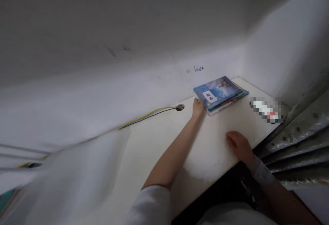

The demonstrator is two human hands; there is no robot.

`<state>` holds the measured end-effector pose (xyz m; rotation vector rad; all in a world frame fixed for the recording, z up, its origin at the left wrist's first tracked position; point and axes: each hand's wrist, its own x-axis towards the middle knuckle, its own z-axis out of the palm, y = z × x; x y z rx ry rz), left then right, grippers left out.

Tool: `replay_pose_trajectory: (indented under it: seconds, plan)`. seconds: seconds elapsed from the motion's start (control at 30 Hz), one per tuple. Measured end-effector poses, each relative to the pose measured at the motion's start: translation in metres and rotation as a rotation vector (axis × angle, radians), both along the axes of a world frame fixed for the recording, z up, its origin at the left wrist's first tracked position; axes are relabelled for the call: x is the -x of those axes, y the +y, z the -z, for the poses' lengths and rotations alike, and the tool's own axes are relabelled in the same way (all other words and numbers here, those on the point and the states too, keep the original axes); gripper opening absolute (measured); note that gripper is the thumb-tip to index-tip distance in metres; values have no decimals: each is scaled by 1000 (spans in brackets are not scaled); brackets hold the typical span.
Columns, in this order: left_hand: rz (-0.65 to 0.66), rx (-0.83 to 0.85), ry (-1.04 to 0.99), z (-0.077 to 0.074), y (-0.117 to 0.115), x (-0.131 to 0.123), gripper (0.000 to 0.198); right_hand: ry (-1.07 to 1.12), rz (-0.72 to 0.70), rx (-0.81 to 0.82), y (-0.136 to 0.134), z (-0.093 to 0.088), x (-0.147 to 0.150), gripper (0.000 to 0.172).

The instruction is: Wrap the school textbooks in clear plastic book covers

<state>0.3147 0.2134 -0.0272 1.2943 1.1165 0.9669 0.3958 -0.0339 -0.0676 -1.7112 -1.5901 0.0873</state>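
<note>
A small stack of books (221,89) lies on the white desktop against the wall. The top one has a blue cover with a white label. My left hand (198,109) grips the near left corner of the stack, its thumb on the top cover and the other fingers partly hidden by the books. Loosely curled, my right hand (240,146) rests on the desktop near its front edge, apart from the books. Nothing shows in its fingers. A band is around my right wrist.
Yellow and black cables (149,114) run along the wall into a round hole (180,107) in the desktop (159,146). A blurred-out pale object (266,110) lies at the right end. Patterned curtains (295,142) hang at the right. Small blue writing marks the wall.
</note>
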Motion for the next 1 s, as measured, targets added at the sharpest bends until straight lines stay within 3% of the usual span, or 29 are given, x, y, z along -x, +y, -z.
replay_pose_trajectory:
  seconds: [0.17,0.37,0.43,0.5,0.6,0.77,0.9,1.0]
  plan:
    - [-36,-183,145,-5,-14,66,36,-30,-4,-32,0,5,-4,22]
    - [-37,-324,454,-14,-50,201,32,-202,-44,-63,-3,15,-11,24]
    - [-111,-355,673,-15,-66,246,38,-264,-71,-75,-3,18,-14,25]
    - [-195,-357,1019,-16,-82,287,44,-295,-98,-89,-2,21,-17,27]
    - [-279,-210,1407,-16,-101,334,47,-301,-149,-79,5,20,-17,30]
    - [-258,-49,1408,-11,-118,372,26,-321,-258,30,22,2,13,31]
    - [-286,-36,1363,-10,-124,377,26,-358,-350,18,31,-13,54,35]
    - [-328,-54,1299,-17,-129,379,31,-360,-430,30,32,-16,82,33]
